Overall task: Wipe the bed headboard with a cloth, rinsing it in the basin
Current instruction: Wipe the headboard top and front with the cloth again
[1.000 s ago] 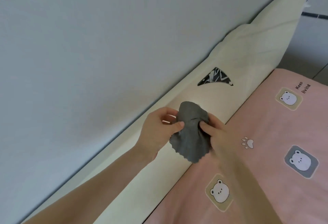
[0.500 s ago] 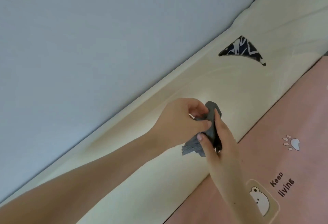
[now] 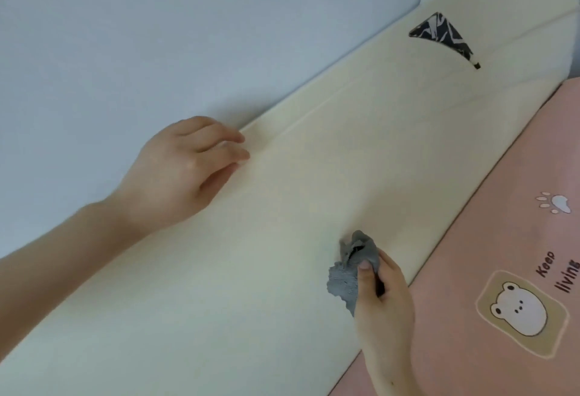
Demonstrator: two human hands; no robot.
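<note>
We're in a bedroom at home, no doubt about it. A cream headboard (image 3: 314, 191) runs from 7 o'clock up to 1 o'clock, set against a plain pale blue-grey wall (image 3: 157, 34) filling 10 o'clock. At 4 o'clock there's a pink bed sheet (image 3: 502, 238), printed with a cartoon bear patch (image 3: 521, 311), a paw print (image 3: 555, 207) and the words "Keep living". A black-and-white triangular inset (image 3: 442, 34) marks the headboard at 1 o'clock.

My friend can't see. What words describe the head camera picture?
A person's right hand holds a crumpled grey cloth against a cream headboard, while the open left hand reaches to its top edge. A pink bear-print bedsheet lies to the right.
</note>
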